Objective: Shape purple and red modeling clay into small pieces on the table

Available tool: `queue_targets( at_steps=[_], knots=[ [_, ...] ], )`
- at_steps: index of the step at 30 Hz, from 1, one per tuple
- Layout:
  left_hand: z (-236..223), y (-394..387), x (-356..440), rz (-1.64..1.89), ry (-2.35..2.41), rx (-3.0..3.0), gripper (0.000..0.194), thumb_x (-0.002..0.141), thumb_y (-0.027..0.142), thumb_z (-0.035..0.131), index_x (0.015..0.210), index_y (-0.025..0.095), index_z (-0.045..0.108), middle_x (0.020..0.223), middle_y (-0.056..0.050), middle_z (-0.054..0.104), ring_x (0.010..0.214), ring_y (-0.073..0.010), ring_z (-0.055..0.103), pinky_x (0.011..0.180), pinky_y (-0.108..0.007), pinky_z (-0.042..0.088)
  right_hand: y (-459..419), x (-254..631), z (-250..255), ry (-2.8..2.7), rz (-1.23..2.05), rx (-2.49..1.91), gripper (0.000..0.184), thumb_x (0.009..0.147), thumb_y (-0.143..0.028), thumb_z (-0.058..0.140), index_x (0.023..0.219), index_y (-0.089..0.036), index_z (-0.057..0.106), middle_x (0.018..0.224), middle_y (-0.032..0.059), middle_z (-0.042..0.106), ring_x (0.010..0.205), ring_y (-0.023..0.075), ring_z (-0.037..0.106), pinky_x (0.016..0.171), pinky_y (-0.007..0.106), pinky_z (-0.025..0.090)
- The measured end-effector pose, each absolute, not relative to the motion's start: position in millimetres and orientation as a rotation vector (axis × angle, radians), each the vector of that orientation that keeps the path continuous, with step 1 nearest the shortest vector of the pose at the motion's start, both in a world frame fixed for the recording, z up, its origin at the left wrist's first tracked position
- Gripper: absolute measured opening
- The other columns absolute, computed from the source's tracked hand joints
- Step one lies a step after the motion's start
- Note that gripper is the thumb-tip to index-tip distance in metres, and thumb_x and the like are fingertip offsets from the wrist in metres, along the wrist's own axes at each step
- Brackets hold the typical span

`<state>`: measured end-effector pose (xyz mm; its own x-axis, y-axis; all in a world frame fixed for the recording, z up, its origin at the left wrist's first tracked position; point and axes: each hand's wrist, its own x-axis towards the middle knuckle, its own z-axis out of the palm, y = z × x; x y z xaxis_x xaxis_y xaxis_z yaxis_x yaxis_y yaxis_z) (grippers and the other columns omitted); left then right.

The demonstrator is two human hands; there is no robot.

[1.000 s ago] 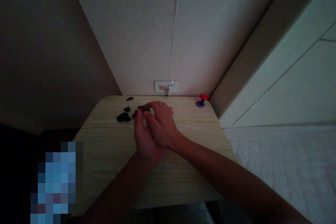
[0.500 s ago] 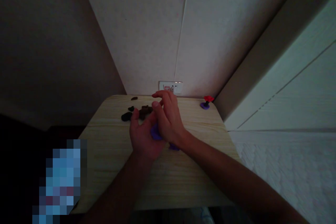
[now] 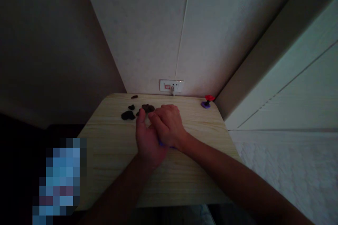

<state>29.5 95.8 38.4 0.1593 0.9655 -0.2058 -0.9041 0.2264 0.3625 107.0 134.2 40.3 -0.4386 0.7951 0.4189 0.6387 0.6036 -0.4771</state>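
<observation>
My left hand [image 3: 149, 144] is palm up, its thumb raised and its other fingers mostly covered. Across it lies my right hand [image 3: 169, 123], palm down with curled fingers, pressing on the left palm. A bit of purple modelling clay [image 3: 161, 144] shows at the lower edge between the two palms; most of it is hidden. More purple [image 3: 173, 147] peeks out below my right wrist, and I cannot tell whether it is a separate piece. Just beyond my left thumb are brown clay lumps [image 3: 148, 108] and a flat black clay piece [image 3: 128, 115].
A small black lump [image 3: 131, 107] and a brown strip [image 3: 134, 97] lie toward the back of the wooden table [image 3: 111, 168]. At the back right corner stands a red clay flower [image 3: 210, 97] on a purple base [image 3: 205, 105]. A wall socket [image 3: 171, 85] holds a plug behind the table.
My right hand has come down flat onto my left palm, its raised fingers now lowered. The purple clay between them has become mostly covered. The view has shifted slightly.
</observation>
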Motion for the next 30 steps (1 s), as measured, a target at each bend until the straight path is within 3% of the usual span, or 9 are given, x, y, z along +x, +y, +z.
queue_targets(
  at_steps=[9,20,26,30],
  knots=[
    [39,101,33,1.367,0.436,0.172,0.055,0.094,0.064,0.042,0.09,0.018,0.071,0.102,-0.013,0.074,0.133,-0.0323,0.061,0.114,-0.048,0.049,139,105,39,-2.155,0.302,-1.137,0.043,0.097,-0.026,0.045,0.057,-0.019,0.057,0.058,0.0011,0.058,0.062,0.0155,0.049,0.068,0.035,0.026],
    [43,92,29,1.276,0.414,0.095,0.074,0.094,0.072,0.028,0.114,0.014,0.07,0.117,-0.018,0.074,0.14,-0.0347,0.055,0.117,-0.051,0.047,132,108,35,-2.159,0.349,-1.104,0.036,0.095,-0.025,0.042,0.063,-0.019,0.057,0.065,0.0019,0.062,0.069,0.0172,0.053,0.074,0.035,0.03],
    [41,102,25,1.239,0.396,0.099,0.07,0.096,0.069,0.028,0.121,0.016,0.067,0.116,-0.015,0.074,0.138,-0.0323,0.058,0.117,-0.049,0.048,143,108,31,-2.099,0.482,-1.071,0.043,0.1,-0.03,0.036,0.064,-0.02,0.058,0.065,0.0021,0.06,0.07,0.018,0.054,0.075,0.035,0.033],
    [31,114,18,1.191,0.368,0.104,0.07,0.096,0.07,0.031,0.131,0.019,0.064,0.118,-0.015,0.073,0.136,-0.0331,0.059,0.115,-0.052,0.049,154,105,26,-1.904,0.638,-0.935,0.049,0.104,-0.038,0.029,0.074,-0.019,0.062,0.076,0.004,0.065,0.078,0.0189,0.059,0.08,0.035,0.04]
  ],
)
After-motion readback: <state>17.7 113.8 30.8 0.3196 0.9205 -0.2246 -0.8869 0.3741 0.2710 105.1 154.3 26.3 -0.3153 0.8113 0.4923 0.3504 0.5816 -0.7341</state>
